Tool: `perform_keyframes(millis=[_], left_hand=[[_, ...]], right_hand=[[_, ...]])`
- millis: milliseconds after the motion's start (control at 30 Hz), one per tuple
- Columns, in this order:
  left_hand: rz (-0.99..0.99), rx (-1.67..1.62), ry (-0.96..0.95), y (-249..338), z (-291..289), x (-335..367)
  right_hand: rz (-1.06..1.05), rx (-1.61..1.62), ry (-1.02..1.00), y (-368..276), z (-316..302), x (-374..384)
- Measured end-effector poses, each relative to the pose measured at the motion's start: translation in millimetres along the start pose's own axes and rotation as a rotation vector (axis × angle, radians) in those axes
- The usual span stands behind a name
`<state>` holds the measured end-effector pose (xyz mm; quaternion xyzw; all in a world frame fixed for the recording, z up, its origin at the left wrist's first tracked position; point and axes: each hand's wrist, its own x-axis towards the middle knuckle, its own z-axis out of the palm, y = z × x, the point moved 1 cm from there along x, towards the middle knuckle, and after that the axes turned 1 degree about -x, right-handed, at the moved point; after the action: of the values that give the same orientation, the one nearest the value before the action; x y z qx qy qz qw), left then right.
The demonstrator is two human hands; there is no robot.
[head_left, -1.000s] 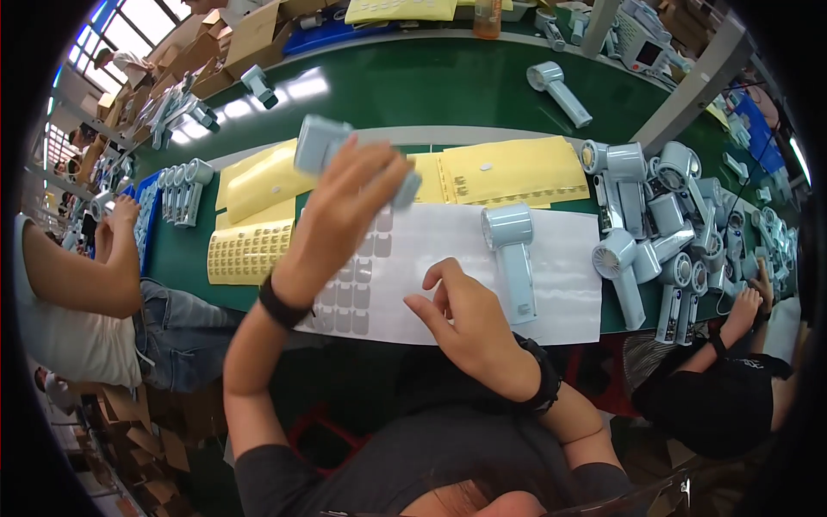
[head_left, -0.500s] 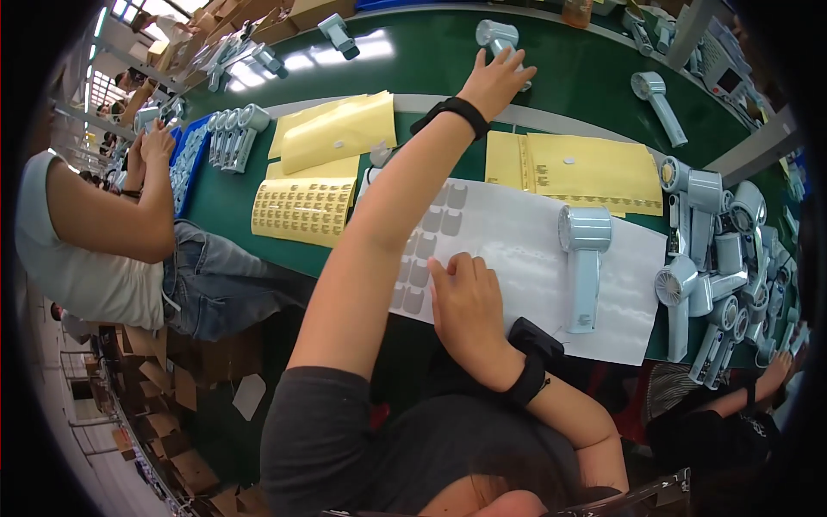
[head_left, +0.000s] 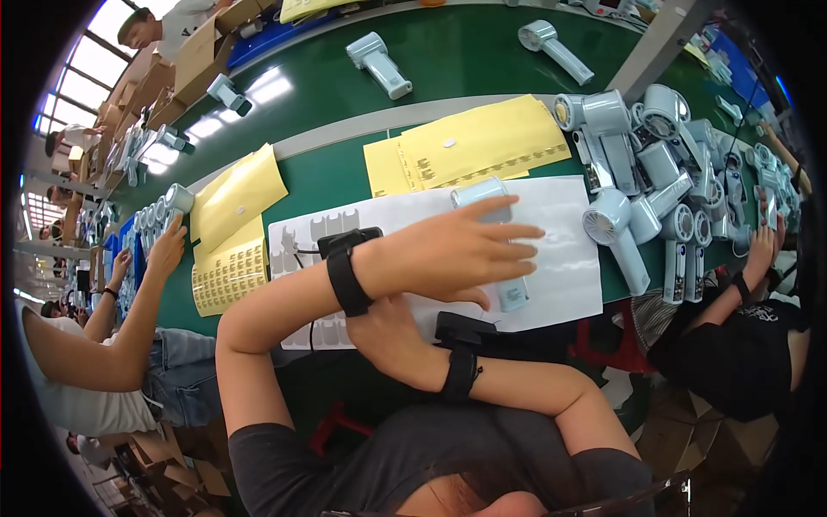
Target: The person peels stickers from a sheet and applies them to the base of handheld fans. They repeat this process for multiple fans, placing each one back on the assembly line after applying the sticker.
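Observation:
A light-blue handheld fan (head_left: pixel 514 293) lies on a white sheet (head_left: pixel 564 250) in front of me. My left hand (head_left: pixel 448 250) is over it with fingers spread, hiding its middle; I cannot tell whether they touch. Under my left wrist, my right hand (head_left: pixel 392 340) rests near the grey rounded stickers (head_left: pixel 332 332) on the sheet's left part. Its fingers are hidden behind the left forearm. Both wrists wear black bands, each with a dark box close by. Beyond the sheet, another handheld fan (head_left: pixel 379 66) lies on the green surface.
Yellow sticker sheets (head_left: pixel 491 129) lie behind the white sheet, others (head_left: pixel 237 202) to the left. A heap of handheld fans (head_left: pixel 655 172) crowds the right; one more fan (head_left: pixel 556 52) lies far off. A grey post (head_left: pixel 663 47) rises there. People sit on both sides.
My left hand has come back from the far fan, which stays on the green surface, to over the fan on the sheet. The view has swung right. My right hand is now partly covered.

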<state>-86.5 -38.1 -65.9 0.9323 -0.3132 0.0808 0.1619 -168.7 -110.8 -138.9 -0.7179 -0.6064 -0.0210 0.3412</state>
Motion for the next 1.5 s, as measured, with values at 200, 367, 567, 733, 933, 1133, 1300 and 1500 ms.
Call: perform_keyframes(millis=[200, 367, 567, 733, 933, 1133, 1300, 1500], left_hand=[[0.063, 0.263, -0.07, 7.2, 21.8, 4.5], [-0.284, -0.075, 0.233, 4.0, -14.2, -17.7], [-0.431, 0.036, 0.676, 14.2, -27.0, -46.3], [-0.468, 0.08, 0.782, 21.0, -18.6, -43.0], [-0.455, 0.072, 0.765, 25.1, -14.3, -35.1], [-0.43, 0.083, 0.751, 26.0, -13.2, -30.7], [-0.423, 0.089, 0.745, 24.7, -13.1, -28.3], [-0.436, 0.035, 0.726, 25.1, -11.7, -30.2]], right_hand=[[0.439, 1.007, -0.065, -4.0, 10.7, 2.4], [-0.189, 0.376, 0.187, -3.5, -11.0, 0.3], [0.214, 0.994, -0.3, 36.5, -130.4, -1.2], [0.429, 1.199, 0.086, 73.4, -186.2, 17.6], [0.454, 1.142, 0.209, 91.1, -193.6, 38.8], [0.509, 1.121, 0.176, 94.7, -189.6, 38.4], [0.511, 1.113, 0.19, 96.2, -189.0, 38.2], [0.518, 1.1, 0.202, 94.3, -188.3, 38.1]])
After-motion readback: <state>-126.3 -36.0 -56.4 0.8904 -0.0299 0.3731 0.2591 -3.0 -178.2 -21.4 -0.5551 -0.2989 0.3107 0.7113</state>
